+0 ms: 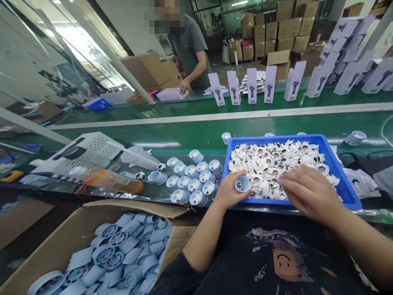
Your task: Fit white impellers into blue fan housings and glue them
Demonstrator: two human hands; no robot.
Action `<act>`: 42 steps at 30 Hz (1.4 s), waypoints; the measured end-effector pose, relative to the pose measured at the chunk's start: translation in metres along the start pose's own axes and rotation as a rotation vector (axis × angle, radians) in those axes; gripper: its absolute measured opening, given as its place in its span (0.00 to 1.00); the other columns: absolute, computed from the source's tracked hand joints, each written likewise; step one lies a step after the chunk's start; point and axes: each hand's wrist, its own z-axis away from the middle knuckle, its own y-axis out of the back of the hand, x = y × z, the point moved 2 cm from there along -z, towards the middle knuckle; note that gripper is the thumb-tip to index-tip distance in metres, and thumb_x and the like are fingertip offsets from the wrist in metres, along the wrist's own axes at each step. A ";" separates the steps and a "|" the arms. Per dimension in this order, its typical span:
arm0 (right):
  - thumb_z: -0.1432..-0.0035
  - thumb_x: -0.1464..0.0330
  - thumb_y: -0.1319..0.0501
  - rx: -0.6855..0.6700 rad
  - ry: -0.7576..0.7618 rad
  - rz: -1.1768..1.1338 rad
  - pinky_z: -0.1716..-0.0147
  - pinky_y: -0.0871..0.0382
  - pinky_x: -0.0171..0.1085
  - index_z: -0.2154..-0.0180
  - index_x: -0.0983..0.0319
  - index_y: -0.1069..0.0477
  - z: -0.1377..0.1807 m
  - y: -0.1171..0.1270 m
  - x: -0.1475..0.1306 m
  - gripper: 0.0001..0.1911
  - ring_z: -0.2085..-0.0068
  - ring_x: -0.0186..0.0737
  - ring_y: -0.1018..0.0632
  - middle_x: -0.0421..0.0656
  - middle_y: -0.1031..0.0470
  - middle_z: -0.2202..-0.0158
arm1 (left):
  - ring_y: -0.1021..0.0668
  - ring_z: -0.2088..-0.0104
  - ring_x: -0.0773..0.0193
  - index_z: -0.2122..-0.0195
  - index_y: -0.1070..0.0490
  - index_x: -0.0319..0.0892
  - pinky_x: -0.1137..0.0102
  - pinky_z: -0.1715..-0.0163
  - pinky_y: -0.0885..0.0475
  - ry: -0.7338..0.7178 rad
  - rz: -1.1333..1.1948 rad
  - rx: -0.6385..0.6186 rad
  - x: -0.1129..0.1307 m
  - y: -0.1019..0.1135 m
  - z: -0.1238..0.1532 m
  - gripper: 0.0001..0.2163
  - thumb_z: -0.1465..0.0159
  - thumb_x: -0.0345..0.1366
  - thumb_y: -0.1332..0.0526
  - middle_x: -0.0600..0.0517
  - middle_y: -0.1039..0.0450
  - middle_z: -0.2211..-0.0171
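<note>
My left hand (229,191) is closed around a light blue cup-shaped plastic housing (242,184), its open end facing up with a small metal part visible inside. Over the right part of a blue tray (353,200) is my right hand (310,194), slightly blurred. Its fingers are drawn together and point left; whatever they hold, if anything, is hidden. Many small white fan wheels (267,157) with dark round centres fill the tray. To the left of my left hand, several more light blue housings (194,184) stand grouped on the bench.
A cardboard box (181,233) of light blue housings sits low at left. An orange drink bottle (113,181), a clear plastic cup (143,157) and a white basket (89,153) lie beyond it. White cartons (252,86) line the green conveyor (184,133); a person (193,49) works opposite.
</note>
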 end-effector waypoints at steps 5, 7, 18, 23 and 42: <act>0.43 0.77 0.46 -0.254 -0.046 0.197 0.41 0.40 0.62 0.42 0.65 0.33 -0.045 -0.053 0.025 0.26 0.39 0.59 0.34 0.53 0.36 0.39 | 0.21 0.51 0.51 0.53 0.28 0.43 0.57 0.46 0.29 0.021 0.030 -0.036 -0.003 -0.001 0.000 0.23 0.49 0.43 0.28 0.45 0.22 0.53; 0.45 0.78 0.46 -0.321 -0.048 0.229 0.42 0.37 0.60 0.44 0.66 0.30 -0.047 -0.064 0.026 0.26 0.41 0.58 0.30 0.54 0.33 0.42 | 0.22 0.50 0.51 0.53 0.28 0.44 0.58 0.45 0.29 0.036 0.031 -0.043 -0.004 -0.002 0.000 0.24 0.50 0.43 0.28 0.45 0.22 0.52; 0.40 0.79 0.54 -0.435 -0.223 0.232 0.61 0.28 0.41 0.58 0.64 0.25 -0.048 -0.072 0.034 0.20 0.58 0.46 0.21 0.51 0.24 0.58 | 0.22 0.50 0.50 0.52 0.26 0.44 0.60 0.45 0.30 0.025 0.148 -0.099 -0.005 -0.007 -0.009 0.29 0.55 0.45 0.24 0.45 0.22 0.51; 0.38 0.73 0.45 -0.438 -0.328 0.122 0.56 0.30 0.41 0.56 0.67 0.28 -0.058 -0.086 0.048 0.11 0.57 0.41 0.23 0.49 0.25 0.58 | 0.22 0.50 0.51 0.52 0.26 0.45 0.61 0.44 0.30 0.015 0.163 -0.089 -0.006 -0.009 -0.008 0.29 0.57 0.42 0.23 0.47 0.23 0.51; 0.51 0.47 0.38 -0.094 -0.448 -1.101 0.62 0.26 0.39 0.59 0.62 0.34 -0.027 -0.014 -0.039 0.28 0.65 0.41 0.24 0.47 0.26 0.65 | 0.21 0.52 0.53 0.50 0.31 0.44 0.58 0.47 0.28 -0.176 0.047 0.089 0.056 0.019 0.015 0.24 0.49 0.36 0.31 0.47 0.23 0.52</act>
